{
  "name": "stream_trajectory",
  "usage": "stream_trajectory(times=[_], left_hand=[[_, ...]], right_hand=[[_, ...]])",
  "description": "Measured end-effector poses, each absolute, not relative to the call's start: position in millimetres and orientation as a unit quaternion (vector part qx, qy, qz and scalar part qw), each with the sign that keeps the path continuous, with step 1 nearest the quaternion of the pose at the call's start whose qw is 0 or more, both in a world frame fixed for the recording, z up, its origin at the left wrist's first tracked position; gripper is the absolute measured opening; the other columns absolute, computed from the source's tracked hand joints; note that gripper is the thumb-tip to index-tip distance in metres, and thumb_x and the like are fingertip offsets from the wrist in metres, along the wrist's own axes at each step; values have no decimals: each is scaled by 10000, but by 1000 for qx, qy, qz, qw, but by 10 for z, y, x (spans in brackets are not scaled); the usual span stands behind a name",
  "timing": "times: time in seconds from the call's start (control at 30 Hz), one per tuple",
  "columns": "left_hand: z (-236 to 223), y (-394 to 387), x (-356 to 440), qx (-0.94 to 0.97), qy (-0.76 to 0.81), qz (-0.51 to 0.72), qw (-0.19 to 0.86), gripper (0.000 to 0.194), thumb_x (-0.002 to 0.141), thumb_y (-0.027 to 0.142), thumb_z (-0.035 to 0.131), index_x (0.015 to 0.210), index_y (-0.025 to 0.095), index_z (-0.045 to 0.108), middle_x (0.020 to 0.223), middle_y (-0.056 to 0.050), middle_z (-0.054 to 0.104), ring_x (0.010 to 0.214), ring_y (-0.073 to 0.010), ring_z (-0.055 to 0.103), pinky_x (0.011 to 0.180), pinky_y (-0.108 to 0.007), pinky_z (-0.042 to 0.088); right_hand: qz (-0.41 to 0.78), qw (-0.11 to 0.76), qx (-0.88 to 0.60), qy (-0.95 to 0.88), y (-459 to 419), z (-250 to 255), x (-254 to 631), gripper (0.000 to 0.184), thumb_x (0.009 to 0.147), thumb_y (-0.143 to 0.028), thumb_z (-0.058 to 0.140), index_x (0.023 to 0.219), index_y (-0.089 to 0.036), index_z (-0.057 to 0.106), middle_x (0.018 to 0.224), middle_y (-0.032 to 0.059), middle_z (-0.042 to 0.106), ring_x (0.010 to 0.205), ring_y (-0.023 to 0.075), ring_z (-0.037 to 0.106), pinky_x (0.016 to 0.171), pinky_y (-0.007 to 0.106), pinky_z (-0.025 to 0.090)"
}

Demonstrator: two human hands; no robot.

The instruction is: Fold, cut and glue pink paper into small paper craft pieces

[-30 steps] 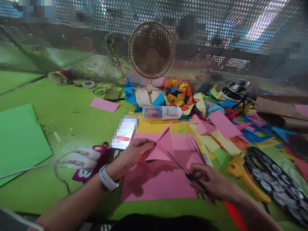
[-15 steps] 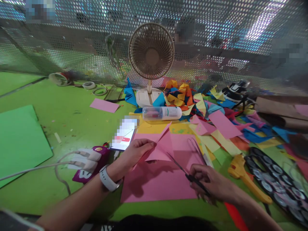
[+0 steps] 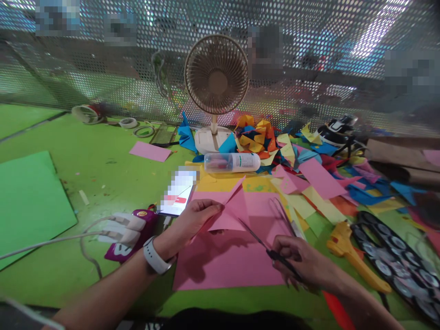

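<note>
My left hand (image 3: 202,213) pinches the left edge of a folded piece of pink paper (image 3: 233,211), lifted above the table with one point sticking up. In my right hand (image 3: 299,259) is a pair of scissors (image 3: 264,245), its dark handles in my fingers and its blade pointing up and left. The blade tip is at the lower right edge of the pink piece; whether it touches, I cannot tell. Beneath both hands lies a larger pink sheet (image 3: 230,270) on the green table. A second pair of scissors (image 3: 280,208) rests on its right part.
A fan (image 3: 217,75) stands at the back before a perforated metal screen. A plastic bottle (image 3: 232,162), a phone (image 3: 178,192) and a power adapter (image 3: 129,236) lie around the sheet. To the right are paper scraps (image 3: 321,176), a yellow glue gun (image 3: 357,256) and a black tray (image 3: 395,261).
Almost nothing differs. The whole view has shifted slightly, and both hands keep the same hold on the pink paper and the scissors.
</note>
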State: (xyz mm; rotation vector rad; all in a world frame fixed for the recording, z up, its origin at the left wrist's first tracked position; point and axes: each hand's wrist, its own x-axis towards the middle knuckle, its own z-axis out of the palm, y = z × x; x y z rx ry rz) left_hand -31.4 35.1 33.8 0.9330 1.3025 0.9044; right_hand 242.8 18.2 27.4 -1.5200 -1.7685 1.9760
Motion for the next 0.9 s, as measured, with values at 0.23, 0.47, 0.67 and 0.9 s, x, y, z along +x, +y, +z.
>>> stream_trajectory(times=[0.23,0.47,0.67,0.9], left_hand=[[308,352,-317,359,549,412,632,185,677,332,706,741,160,685,696,-9,622,655,-112,531,551,-203,374],[355,361,-302,344,553,417,634,167,656,312,717,718,158,693,688,-10,630,646,-107,537,569,-203,388],[343,351,-304,350,548,418,634,180,663,335,716,711,164,688,667,-7,618,652,-114,542,576,-212,393],[332,359,-327,382,542,406,629,195,685,355,696,698,161,675,580,4,566,667,-140,545,573,-229,393]], right_hand=[[634,52,-506,-582,189,359,2385,393,675,-489,677,685,-183,431,515,-65,503,433,60,480,406,158,336],[637,62,-519,-567,179,418,2349,466,618,-562,698,667,-183,431,486,-76,462,405,45,425,386,151,291],[636,70,-518,-567,178,397,2361,457,612,-545,717,662,-182,443,493,-76,458,404,39,410,384,149,288],[639,76,-521,-560,171,393,2345,467,598,-554,718,641,-188,432,462,-83,437,376,40,397,361,152,273]])
